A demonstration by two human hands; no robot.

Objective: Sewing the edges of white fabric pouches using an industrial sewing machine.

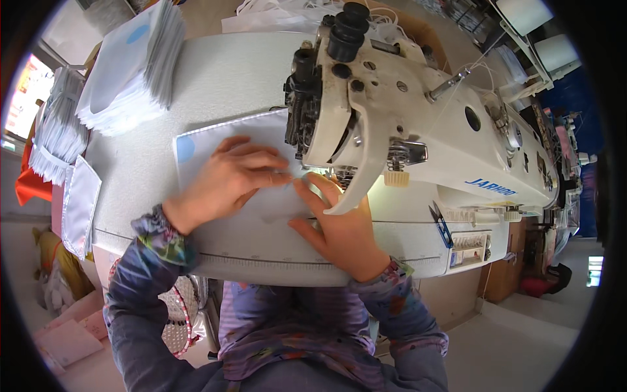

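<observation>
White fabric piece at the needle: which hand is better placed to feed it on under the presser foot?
Probably the right hand: its fingers lie on the white fabric piece right beside the presser foot of the sewing machine. The left hand lies flat further left, holding the piece down.

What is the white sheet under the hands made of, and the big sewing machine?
The white sheet looks like thin fabric or soft plastic, smooth, with a stitched edge and a blue dot; I can't tell which. The sewing machine looks like cream-painted metal, glossy, scuffed dark near its needle end. Both hands press the sheet flat.
</observation>
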